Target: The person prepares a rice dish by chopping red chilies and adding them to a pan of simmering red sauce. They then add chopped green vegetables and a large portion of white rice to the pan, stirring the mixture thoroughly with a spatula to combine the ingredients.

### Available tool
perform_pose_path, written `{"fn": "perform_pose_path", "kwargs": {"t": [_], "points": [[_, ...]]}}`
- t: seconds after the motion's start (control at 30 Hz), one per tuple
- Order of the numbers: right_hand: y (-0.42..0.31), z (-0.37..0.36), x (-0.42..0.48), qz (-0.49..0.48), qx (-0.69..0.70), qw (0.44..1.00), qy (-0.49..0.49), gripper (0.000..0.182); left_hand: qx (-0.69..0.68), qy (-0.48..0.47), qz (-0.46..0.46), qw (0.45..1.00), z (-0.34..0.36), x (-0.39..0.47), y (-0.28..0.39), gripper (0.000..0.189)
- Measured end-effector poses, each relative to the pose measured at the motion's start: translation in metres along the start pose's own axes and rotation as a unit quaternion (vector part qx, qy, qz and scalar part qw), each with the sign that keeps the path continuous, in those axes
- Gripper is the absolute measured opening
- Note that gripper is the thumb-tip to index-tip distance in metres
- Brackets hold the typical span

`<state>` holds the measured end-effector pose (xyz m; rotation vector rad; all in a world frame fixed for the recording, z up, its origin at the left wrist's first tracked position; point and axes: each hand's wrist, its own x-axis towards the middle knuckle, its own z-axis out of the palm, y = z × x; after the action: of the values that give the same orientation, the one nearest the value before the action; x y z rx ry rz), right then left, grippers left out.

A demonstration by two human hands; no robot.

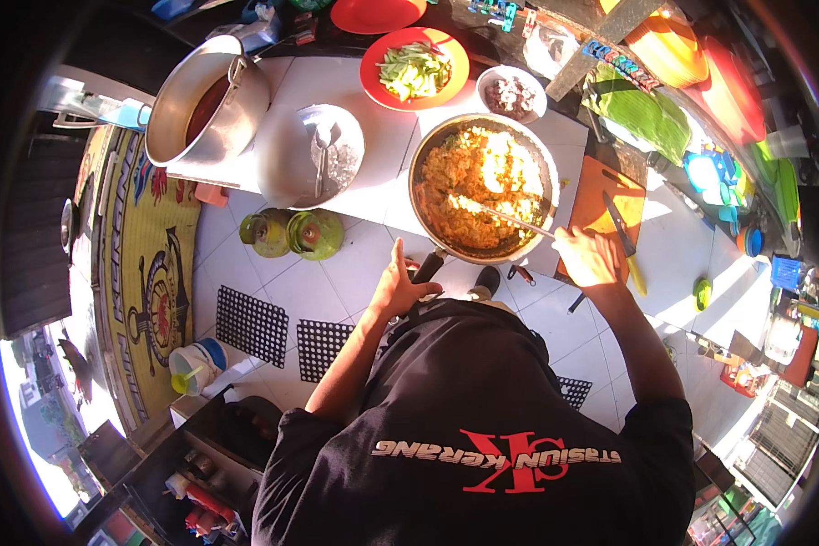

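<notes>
Orange-brown fried rice (450,167) fills a round frying pan (417,205) on the white tiled counter. My right hand (589,256) grips the handle of a metal utensil (512,220), whose far end rests in the rice. Beside the pan's black handle (428,267) is my left hand (404,283), its fingers spread and the thumb reaching over the handle's near end; it does not close round it. To the left of the pan, a metal bowl (345,160) holds a spoon (321,160). A red plate (370,85) of sliced green vegetables and a white bowl (540,102) of chopped purplish pieces stand behind the pan.
A large metal pot (246,116) with dark red liquid stands at the counter's left. On the right, a knife (618,222) lies on an orange cutting board (590,184), near a banana leaf (641,112). Green gas cylinders (315,234) and black perforated mats (252,326) are on the floor.
</notes>
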<state>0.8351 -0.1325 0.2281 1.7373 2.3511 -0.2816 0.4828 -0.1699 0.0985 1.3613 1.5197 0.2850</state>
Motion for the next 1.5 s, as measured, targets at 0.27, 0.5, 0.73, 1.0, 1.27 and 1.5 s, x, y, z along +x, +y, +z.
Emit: {"fn": "perform_pose_path", "kwargs": {"t": [0.27,0.5,0.73,1.0,1.27,1.5], "points": [[0.029,0.057,0.055,-0.019,0.131,0.99,0.051,0.022,0.039,-0.025,0.025,0.999,-0.007,0.007,-0.006,0.128],[0.067,-0.01,0.031,0.148,0.054,0.987,0.042,0.013,0.05,-0.081,-0.007,0.995,-0.016,0.005,0.011,0.096],[0.063,0.0,-0.013,-0.015,0.032,0.999,0.017,0.012,-0.109,-0.314,-0.095,0.938,-0.021,0.02,0.003,0.045],[-0.003,0.034,-0.064,0.123,0.135,0.983,-0.034,0.018,-0.125,-0.282,-0.083,0.948,-0.016,0.011,0.022,0.039],[-0.042,0.043,-0.061,0.085,0.2,0.973,0.079,0.017,-0.137,-0.242,-0.094,0.956,-0.002,0.002,0.025,0.035],[-0.008,0.079,0.002,0.125,0.134,0.969,0.165,0.025,-0.1,-0.229,-0.087,0.964,0.01,0.0,0.028,0.036]]}}
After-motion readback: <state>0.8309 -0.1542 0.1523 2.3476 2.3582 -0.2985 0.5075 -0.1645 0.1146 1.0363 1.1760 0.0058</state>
